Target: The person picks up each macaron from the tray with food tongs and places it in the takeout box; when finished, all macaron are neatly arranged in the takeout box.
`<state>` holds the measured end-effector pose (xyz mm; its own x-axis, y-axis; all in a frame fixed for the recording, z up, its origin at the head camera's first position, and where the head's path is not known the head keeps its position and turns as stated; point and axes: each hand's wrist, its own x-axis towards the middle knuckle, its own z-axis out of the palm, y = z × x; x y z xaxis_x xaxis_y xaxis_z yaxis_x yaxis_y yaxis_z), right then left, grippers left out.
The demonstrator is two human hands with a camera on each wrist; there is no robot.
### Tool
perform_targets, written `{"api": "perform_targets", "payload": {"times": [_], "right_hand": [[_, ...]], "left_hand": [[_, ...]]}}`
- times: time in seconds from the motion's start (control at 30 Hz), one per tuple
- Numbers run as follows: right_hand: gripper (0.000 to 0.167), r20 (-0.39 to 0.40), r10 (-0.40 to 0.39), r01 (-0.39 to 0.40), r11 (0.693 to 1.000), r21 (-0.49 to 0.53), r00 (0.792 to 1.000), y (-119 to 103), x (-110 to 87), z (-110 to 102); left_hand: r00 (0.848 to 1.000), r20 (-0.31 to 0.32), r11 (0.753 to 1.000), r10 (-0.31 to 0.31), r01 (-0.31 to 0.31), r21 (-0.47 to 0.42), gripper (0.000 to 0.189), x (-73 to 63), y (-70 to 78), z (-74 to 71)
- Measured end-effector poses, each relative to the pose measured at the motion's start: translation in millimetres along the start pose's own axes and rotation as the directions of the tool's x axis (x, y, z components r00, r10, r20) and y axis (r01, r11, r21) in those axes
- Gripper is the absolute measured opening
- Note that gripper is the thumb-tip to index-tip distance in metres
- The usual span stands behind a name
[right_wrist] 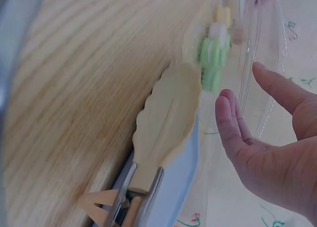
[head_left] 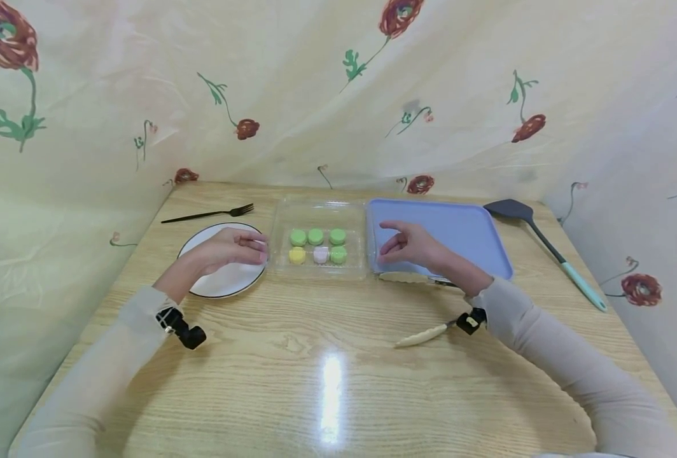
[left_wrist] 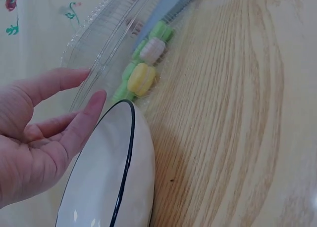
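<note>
A clear plastic container (head_left: 319,275) lies with its lid (head_left: 318,208) raised at the back. It holds green macarons (head_left: 337,237), a yellow macaron (head_left: 296,256) and a pale pink macaron (head_left: 321,255). Over the white plate (head_left: 224,286), my left hand (head_left: 230,247) has its fingertips right at the container's left side, thumb and fingers apart. My right hand (head_left: 410,245) is above the blue tray's left part, fingers spread apart near the container's right side. Below it, tongs with beige scalloped tips (right_wrist: 168,113) lie close by.
The blue tray (head_left: 459,229) stands right of the container. A black spatula (head_left: 539,232) with a mint handle end lies at the far right, and a black fork (head_left: 212,213) lies behind the plate. Flowered fabric (head_left: 315,95) hangs along the table's back and sides.
</note>
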<state>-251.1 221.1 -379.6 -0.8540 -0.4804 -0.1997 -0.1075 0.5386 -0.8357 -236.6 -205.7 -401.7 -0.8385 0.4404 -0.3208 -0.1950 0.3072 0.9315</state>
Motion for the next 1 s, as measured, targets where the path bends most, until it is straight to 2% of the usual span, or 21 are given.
{"api": "perform_targets", "payload": {"times": [0.13,0.27,0.4,0.63,0.83,1.0], "right_hand": [[0.078,0.011,0.037,-0.037,0.999,0.021,0.999,-1.7,-4.4,4.4],[0.068,0.008,0.060,-0.061,0.996,0.068,0.998,-3.5,-7.8,10.3],[0.070,0.001,0.080,-0.079,0.985,0.153,0.997,-3.8,-12.0,16.7],[0.073,0.001,0.138,-0.130,0.927,0.351,0.990,-1.5,-18.4,25.3],[0.074,-0.004,0.169,-0.151,0.887,0.436,0.986,0.5,-18.9,27.8],[0.061,-0.018,0.191,-0.159,0.863,0.480,0.981,1.4,-18.2,31.3]], "left_hand": [[1.000,-0.007,1.000,-0.004,0.004,0.025,0.065,-3.7,1.5,3.7],[1.000,-0.027,1.000,0.008,-0.008,-0.007,0.065,-5.0,-1.2,8.2],[0.998,-0.051,0.998,0.036,-0.038,-0.043,0.065,-6.1,-4.9,13.6],[0.995,-0.078,0.997,0.061,-0.065,-0.043,0.065,-7.7,-11.3,18.0],[0.999,-0.047,0.995,0.027,-0.031,-0.091,0.069,-7.4,-16.0,16.4],[0.999,-0.050,0.985,0.003,-0.011,-0.171,0.067,-7.2,-17.0,15.7]]}}
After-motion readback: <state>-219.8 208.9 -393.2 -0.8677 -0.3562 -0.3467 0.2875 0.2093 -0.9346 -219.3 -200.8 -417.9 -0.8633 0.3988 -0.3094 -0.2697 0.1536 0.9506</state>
